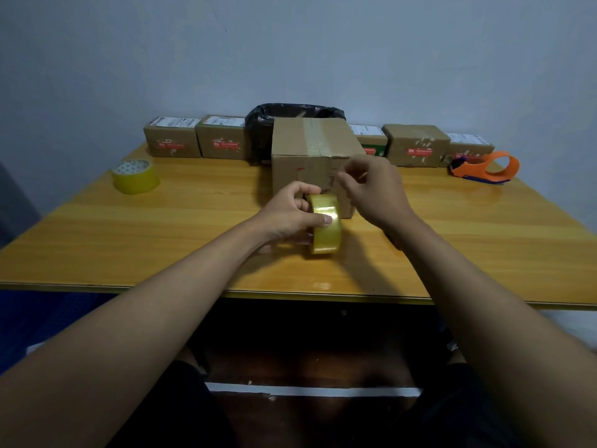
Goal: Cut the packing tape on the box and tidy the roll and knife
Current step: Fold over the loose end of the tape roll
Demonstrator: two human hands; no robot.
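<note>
A brown cardboard box stands mid-table, a strip of clear tape running over its top. Just in front of it my left hand grips a yellowish roll of packing tape, held on edge with the thumb on its outer face. My right hand is raised against the box's front face, thumb and forefinger pinched together; a tape end between them is too faint to make out. No knife shows in either hand.
A second tape roll lies flat at the far left of the wooden table. An orange tape dispenser sits far right. Several small parcels and a black-lined bin line the back wall.
</note>
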